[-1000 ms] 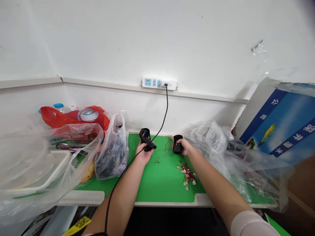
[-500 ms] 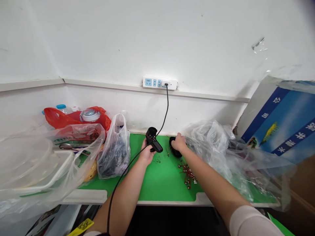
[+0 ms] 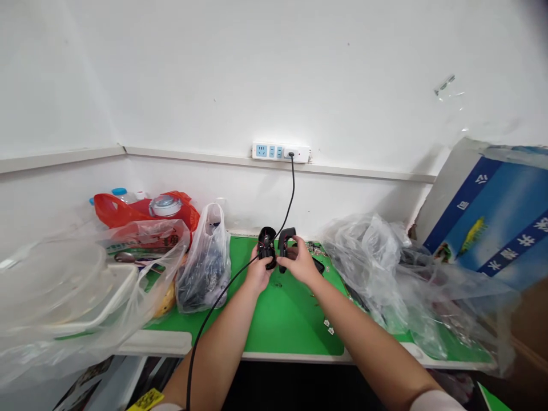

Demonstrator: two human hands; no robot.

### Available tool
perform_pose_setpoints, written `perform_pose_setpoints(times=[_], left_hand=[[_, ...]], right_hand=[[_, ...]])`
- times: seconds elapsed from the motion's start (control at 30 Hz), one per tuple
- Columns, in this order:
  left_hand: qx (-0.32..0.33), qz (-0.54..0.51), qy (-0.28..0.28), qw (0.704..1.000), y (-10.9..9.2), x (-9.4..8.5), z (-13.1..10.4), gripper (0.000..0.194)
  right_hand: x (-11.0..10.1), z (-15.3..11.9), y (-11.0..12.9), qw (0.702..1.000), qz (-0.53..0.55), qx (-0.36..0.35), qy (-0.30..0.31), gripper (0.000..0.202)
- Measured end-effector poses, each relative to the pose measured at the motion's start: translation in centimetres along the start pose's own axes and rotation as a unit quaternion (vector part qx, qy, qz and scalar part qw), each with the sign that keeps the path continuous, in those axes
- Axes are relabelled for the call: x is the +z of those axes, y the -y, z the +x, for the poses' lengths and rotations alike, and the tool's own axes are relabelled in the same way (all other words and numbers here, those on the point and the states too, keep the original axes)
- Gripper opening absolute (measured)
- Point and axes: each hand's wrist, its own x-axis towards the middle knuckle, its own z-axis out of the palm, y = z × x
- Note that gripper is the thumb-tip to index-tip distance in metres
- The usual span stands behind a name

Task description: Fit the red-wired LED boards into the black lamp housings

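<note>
My left hand (image 3: 257,277) is closed around a black plastic housing (image 3: 266,240), held upright with its hollow inside showing and a trace of red wire in it. Close beside it, my right hand (image 3: 303,266) grips a curved black plastic shell (image 3: 283,246) between thumb and fingers. The two pieces are a small gap apart, above the green mat (image 3: 278,325). Partly behind my right hand lies another black piece (image 3: 318,265) on the mat. A black cable (image 3: 222,292) passes in front of my left hand and along my left forearm.
Small metallic bits (image 3: 315,249) and tiny white parts (image 3: 329,326) lie on the mat. A power strip (image 3: 280,152) is on the wall. Bagged goods (image 3: 204,265) and a red bag (image 3: 120,208) stand left; clear plastic (image 3: 372,257) and a blue box (image 3: 492,211) stand right.
My right hand has lifted a black shell off the mat and brought it left, beside the housing. My left hand has turned the housing more upright. The view has shifted slightly.
</note>
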Motion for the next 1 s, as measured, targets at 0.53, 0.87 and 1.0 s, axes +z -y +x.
perform_pose_setpoints(times=[0.53,0.87,1.0], left_hand=[[0.086,0.127,-0.158,0.976,-0.4,-1.6,2.8,0.033],[0.093,0.054,-0.252,0.962,-2.8,-1.4,4.0,0.022],[0.073,0.026,-0.236,0.969,-2.5,-1.0,3.8,0.023]], right_hand=[[3.0,2.7,1.3,0.908,-0.418,0.024,-0.002,0.058],[4.3,4.2,-0.5,0.866,-0.493,-0.025,0.084,0.054],[3.5,4.5,-1.4,0.866,-0.496,-0.008,0.053,0.058]])
